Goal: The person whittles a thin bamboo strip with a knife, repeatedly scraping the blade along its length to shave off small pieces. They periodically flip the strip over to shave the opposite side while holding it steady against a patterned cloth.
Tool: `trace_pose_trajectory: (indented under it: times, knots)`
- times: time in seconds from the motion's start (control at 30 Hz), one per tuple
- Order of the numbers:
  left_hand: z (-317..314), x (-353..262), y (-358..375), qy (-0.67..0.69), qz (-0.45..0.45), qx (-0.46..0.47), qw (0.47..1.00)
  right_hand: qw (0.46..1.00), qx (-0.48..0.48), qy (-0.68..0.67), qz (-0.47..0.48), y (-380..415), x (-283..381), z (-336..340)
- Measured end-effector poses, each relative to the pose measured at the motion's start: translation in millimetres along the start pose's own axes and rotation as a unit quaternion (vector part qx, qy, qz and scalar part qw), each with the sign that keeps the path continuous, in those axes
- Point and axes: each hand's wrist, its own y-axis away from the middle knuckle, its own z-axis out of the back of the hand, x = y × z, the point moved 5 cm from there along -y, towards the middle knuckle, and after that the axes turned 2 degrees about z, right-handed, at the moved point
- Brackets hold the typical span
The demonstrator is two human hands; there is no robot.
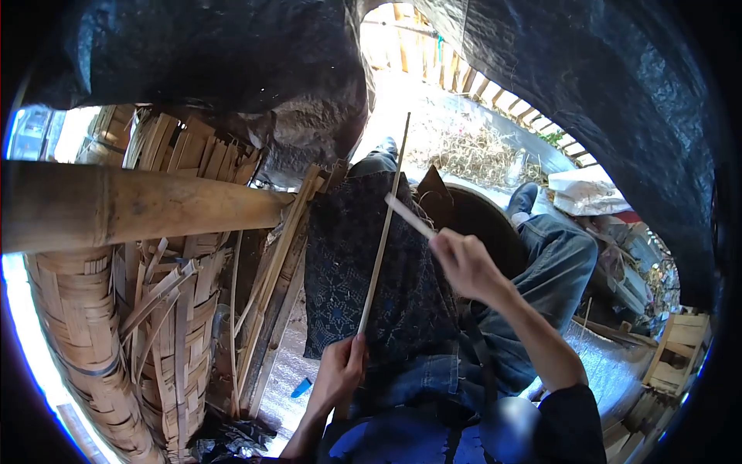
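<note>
My left hand (pixel 342 367) is closed around the lower end of a long, thin bamboo strip (pixel 377 267), which slants up and away over my lap. In my right hand (pixel 468 263) is a short, pale, narrow tool (pixel 411 216); glare and distance hide whether it is a blade or a stick. Its far tip meets or crosses the strip's upper part; contact is not clear. Under the strip lies a dark patterned cloth (pixel 336 271), spread over my legs.
To the left, a thick bamboo pole (pixel 154 205) juts in above woven bamboo baskets (pixel 77 317) and split slats (pixel 267 301). Dark plastic sheeting (pixel 216 54) hangs overhead. A round dark container (pixel 483 232) stands beside my bent leg. White bundles (pixel 587 192) lie at the right.
</note>
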Motion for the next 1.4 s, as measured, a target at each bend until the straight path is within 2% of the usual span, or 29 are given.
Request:
trace_pose_trajectory:
  times: [0.03, 0.07, 0.13, 0.17, 0.23, 0.27, 0.33, 0.57, 0.97, 1.03, 1.07, 1.13, 1.2, 1.27, 1.33, 1.37, 1.4]
  knots:
    - [1.5, -3.1, -6.6, -0.078, -0.033, -0.036, 0.996, 1.000, 0.017, 0.012, 0.021, 8.8, 6.0, -9.0]
    - [0.1, -3.7, -10.3, -0.086, -0.029, -0.031, 0.995, 0.998, 0.034, 0.024, 0.041, 16.1, 10.9, -17.4]
    - [-1.3, -20.1, -11.8, -0.262, -0.159, -0.102, 0.946, 0.997, 0.043, 0.032, 0.060, 23.0, 15.2, -26.9]
    - [-6.1, -20.1, -11.5, -0.267, -0.155, -0.096, 0.946, 0.996, 0.056, 0.052, 0.055, 25.0, 13.5, -31.5]
    - [-12.2, -23.8, -4.7, -0.346, -0.154, -0.175, 0.909, 0.992, 0.066, 0.092, 0.049, 24.9, 11.2, -34.9]
    - [-16.1, -25.6, -3.8, -0.347, -0.150, -0.173, 0.909, 0.993, 0.070, 0.089, 0.047, 23.3, 13.4, -33.5]
    - [-21.0, -30.6, -0.1, -0.444, -0.130, -0.199, 0.864, 0.989, 0.095, 0.111, -0.004, 23.4, 17.7, -32.0]
    - [-30.5, -32.3, 2.5, -0.436, -0.097, -0.192, 0.874, 0.988, 0.106, 0.104, -0.029, 25.4, 22.7, -32.5]
    - [-33.6, -26.2, 3.8, -0.447, -0.126, -0.209, 0.860, 0.992, 0.062, 0.096, -0.048, 22.5, 10.5, -44.8]
    - [-34.2, -26.0, 4.5, -0.443, -0.133, -0.212, 0.861, 0.985, 0.028, 0.167, -0.004, 19.1, 7.6, -47.0]
    - [-34.8, -23.7, 7.3, -0.443, -0.132, -0.212, 0.861, 0.986, 0.028, 0.167, -0.004, 12.8, -1.1, -46.8]
    - [-36.7, -19.2, 14.0, -0.456, -0.152, -0.201, 0.854, 0.975, -0.037, 0.200, -0.093, -5.8, -35.9, -30.1]
    - [-38.9, -14.9, 18.2, -0.450, -0.181, -0.187, 0.854, 0.982, -0.028, 0.163, -0.088, -7.8, -66.8, -24.1]
    - [-39.5, -12.2, 18.5, -0.435, -0.201, -0.173, 0.860, 0.988, -0.007, 0.131, -0.082, -1.1, -75.7, -19.9]
    - [-25.5, -6.8, 6.8, -0.339, -0.159, -0.134, 0.918, 0.985, -0.067, 0.073, -0.142, 4.0, -75.5, -5.6]
    - [-20.5, -7.5, 5.0, -0.266, -0.144, -0.117, 0.946, 0.984, -0.107, 0.043, -0.136, 6.6, -79.4, -1.1]
    - [-15.8, -9.2, 4.1, -0.260, -0.145, -0.122, 0.947, 0.985, -0.104, 0.047, -0.129, 9.5, -80.7, 3.1]
